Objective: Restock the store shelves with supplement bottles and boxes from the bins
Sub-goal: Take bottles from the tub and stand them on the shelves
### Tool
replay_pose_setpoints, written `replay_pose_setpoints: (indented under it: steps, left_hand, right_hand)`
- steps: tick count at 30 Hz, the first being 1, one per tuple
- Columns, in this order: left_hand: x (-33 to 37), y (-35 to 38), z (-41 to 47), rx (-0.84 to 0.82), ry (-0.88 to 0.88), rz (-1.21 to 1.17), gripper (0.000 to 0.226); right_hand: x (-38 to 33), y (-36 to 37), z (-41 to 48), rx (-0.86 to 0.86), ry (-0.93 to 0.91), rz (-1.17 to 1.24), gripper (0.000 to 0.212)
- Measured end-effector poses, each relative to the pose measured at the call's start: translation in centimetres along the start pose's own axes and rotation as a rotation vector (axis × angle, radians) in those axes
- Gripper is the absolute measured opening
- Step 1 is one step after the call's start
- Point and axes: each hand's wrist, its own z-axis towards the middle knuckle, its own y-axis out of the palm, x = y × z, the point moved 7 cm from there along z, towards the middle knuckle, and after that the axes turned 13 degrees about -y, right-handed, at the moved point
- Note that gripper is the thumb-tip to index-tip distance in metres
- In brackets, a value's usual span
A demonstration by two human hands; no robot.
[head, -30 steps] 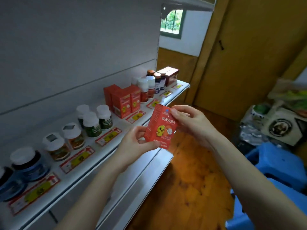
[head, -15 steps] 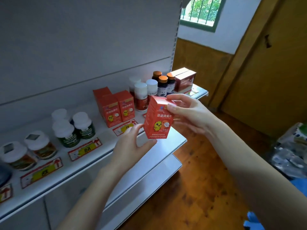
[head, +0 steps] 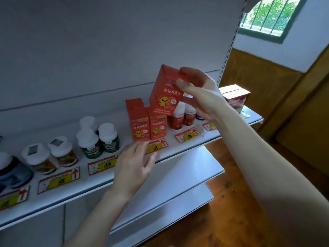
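Pinching the tilted red box [head: 162,98] near its top, the right hand [head: 203,98] should level it before setting it by the matching boxes [head: 147,125], left hand [head: 133,164] empty and relaxed.

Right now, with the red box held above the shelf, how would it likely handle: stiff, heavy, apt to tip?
Probably light: the right hand holds the red box tilted by a pinch near its top alone. Likely stiff: its faces look flat under that grip. Tall and narrow, it may tip if nudged once standing on the shelf.
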Motion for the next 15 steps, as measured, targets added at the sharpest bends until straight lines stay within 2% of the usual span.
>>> replay_pose_setpoints:
  steps: [4, 10, 15]
  left_hand:
    - [-0.8, 0.7, -0.4, -0.019, -0.079, 0.077, 0.044]
    - [-0.7, 2.3, -1.1, 0.032, -0.168, 0.244, 0.039]
    - [-2.0, 4.3, -1.7, 0.000, -0.334, 0.395, 0.049]
  right_hand:
    - [0.4, 1.4, 3.1, -0.078, -0.042, -0.048, 0.038]
    - [1.5, 2.6, 7.2, -0.249, -0.063, -0.123, 0.037]
    - [2.9, 2.7, 10.0, -0.350, -0.076, -0.241, 0.043]
